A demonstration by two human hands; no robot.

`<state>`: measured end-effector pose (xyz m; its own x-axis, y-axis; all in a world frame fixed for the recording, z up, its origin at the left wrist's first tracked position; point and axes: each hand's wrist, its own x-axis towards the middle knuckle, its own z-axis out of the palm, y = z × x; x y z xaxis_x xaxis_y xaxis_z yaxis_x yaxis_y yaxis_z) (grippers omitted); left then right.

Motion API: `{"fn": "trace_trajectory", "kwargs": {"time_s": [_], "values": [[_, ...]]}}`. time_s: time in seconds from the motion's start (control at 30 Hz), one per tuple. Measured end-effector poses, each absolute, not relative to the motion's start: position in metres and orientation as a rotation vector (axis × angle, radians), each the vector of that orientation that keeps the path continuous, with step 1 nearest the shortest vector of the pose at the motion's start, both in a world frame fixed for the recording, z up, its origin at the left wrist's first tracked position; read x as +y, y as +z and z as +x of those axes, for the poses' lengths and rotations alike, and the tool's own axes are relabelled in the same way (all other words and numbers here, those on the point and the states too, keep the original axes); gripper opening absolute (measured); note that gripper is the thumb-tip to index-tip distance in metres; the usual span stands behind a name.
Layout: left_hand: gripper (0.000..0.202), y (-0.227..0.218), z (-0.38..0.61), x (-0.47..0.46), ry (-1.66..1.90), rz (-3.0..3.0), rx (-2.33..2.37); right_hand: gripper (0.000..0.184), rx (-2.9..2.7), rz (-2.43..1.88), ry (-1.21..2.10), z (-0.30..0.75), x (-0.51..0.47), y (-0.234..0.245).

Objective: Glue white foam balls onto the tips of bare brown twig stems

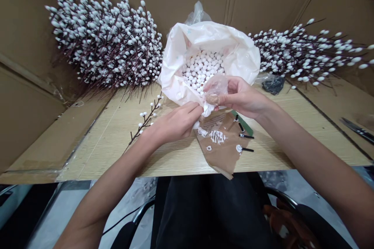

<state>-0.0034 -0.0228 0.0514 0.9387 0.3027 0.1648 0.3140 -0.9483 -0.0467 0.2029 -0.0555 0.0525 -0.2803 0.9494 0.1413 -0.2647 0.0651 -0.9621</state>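
The left hand [173, 124] has its fingers [193, 109] pressed together and curled, pinching a fold at the rim of the white plastic bag [178, 72]. The right hand [244, 97] has its fingers [233, 85] closed in a pinch on a piece of clear plastic film [216, 86], and tan tape [212, 99] is wrapped around one digit. Inside the bag's open mouth lies a mass of white foam beads [203, 68]. Below the hands, a torn brown paper sheet [219, 151] carries white smears and small black-stemmed pieces [244, 136]. Faux pussy willow branches [105, 42] lie behind the bag on the left, with another bunch [304, 52] on the right, and a short sprig [146, 118] rests on the wooden tabletop [111, 144]. Risk: a slack pinch or tilted rim could let beads spill, and tape could catch on the film. The blade-like tool [358, 130] at the right edge presents a cut hazard. The clear film's full extent, the fingertips behind it, and the bag's depth cannot be determined. The tool is cut off by the frame, and its type is hard to confirm.
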Motion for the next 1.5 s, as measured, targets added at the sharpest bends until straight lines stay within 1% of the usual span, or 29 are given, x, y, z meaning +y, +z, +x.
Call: {"fn": "trace_trajectory", "kwargs": {"time_s": [0.3, 0.47, 0.67, 0.87, 0.93, 1.0, 1.1, 1.2, 1.3, 1.5], "values": [[0.03, 0.046, -0.002, -0.024, -0.113, -3.098, -0.387, 0.028, -1.363, -0.78, 1.499, 0.205, -0.056, 0.052], [0.039, 0.041, -0.001, -0.026, -0.145, -3.115, -0.341, 0.026, -1.385, -0.758, 1.518, 0.205, -0.055, 0.051], [0.036, 0.039, 0.0, -0.025, -0.1, -3.139, -0.393, 0.026, -1.405, -0.726, 1.542, 0.206, -0.053, 0.049], [0.047, 0.045, -0.001, -0.029, -0.153, -3.176, -0.351, 0.026, -1.44, -0.709, 1.553, 0.207, -0.054, 0.05], [0.046, 0.046, -0.001, -0.029, -0.178, -3.199, -0.329, 0.026, -1.445, -0.7, 1.553, 0.207, -0.054, 0.05], [0.039, 0.047, -0.002, -0.028, -0.19, -3.231, -0.346, 0.027, -1.444, -0.699, 1.557, 0.207, -0.054, 0.051], [0.027, 0.048, -0.003, -0.026, -0.3, -3.314, -0.408, 0.027, -1.393, -0.7, 1.554, 0.208, -0.055, 0.051], [0.022, 0.051, -0.002, -0.024, -0.501, -3.453, -0.385, 0.027, -1.311, -0.696, 1.546, 0.208, -0.055, 0.051], [0.026, 0.051, -0.001, -0.021, -0.645, -3.636, -0.414, 0.03, -1.268, -0.703, 1.512, 0.207, -0.055, 0.052], [0.036, 0.044, -0.001, -0.013, -0.89, -3.88, -0.642, 0.031, -1.268, -0.73, 1.409, 0.206, -0.054, 0.052]]}}
